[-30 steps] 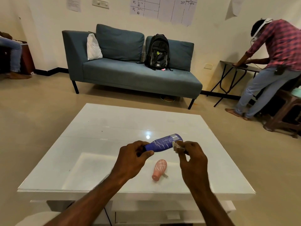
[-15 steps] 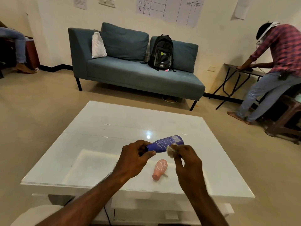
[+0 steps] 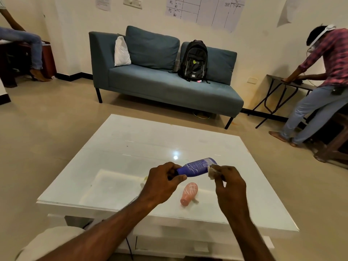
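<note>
My left hand (image 3: 162,183) grips the near end of a blue bottle (image 3: 196,166), which lies almost level above the white glossy table (image 3: 131,147). At the bottle's far end, my right hand (image 3: 228,187) pinches a small whitish scrap, perhaps a peeled label or a bit of cloth (image 3: 212,171), against it. A pink bottle with white lines (image 3: 188,193) lies on its side on the table just below and between my hands.
A teal sofa (image 3: 162,85) with a black backpack (image 3: 194,62) and a white cushion (image 3: 122,52) stands beyond the table. At the right a person (image 3: 320,81) bends over a small folding table. Another person's legs (image 3: 28,46) show at the far left.
The view has shifted a little. My right hand has slid along the blue bottle's far end with the scrap; my left hand keeps its grip.
</note>
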